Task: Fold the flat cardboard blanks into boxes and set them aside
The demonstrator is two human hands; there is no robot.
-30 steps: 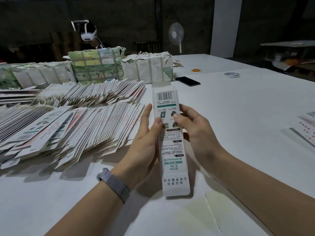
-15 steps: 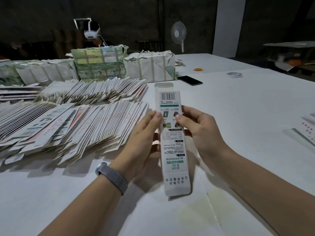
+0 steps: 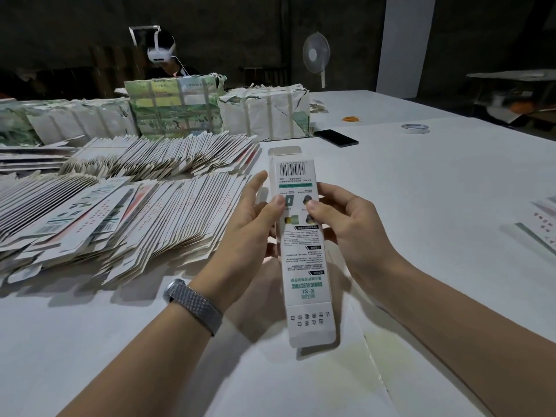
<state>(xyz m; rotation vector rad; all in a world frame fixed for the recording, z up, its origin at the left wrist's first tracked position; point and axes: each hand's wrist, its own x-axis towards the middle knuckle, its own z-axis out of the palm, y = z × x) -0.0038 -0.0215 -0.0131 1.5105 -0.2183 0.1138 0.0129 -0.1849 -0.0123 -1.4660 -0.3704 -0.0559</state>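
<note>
A long, narrow white cardboard blank (image 3: 304, 266) with a barcode and green print is held above the table, its long axis pointing away from me. My left hand (image 3: 252, 233) grips its left edge, thumb pressed on the printed face. My right hand (image 3: 349, 227) grips the right edge, thumb also on the face. The far flap (image 3: 284, 151) stands out at the top end. Fanned rows of flat blanks (image 3: 120, 218) lie on the table to the left.
Wrapped bundles (image 3: 264, 112) of stock stand at the back of the white table (image 3: 421, 182). A black phone (image 3: 335, 137), a tape roll (image 3: 415, 128) and printed sheets (image 3: 538, 227) lie to the right. A person wearing a headset (image 3: 161, 51) sits behind the bundles. A fan (image 3: 316, 54) stands beyond.
Both hands have lifted the blank slightly and closed in on it. My left fingers have curled further round the left edge. The view has shifted a little.
</note>
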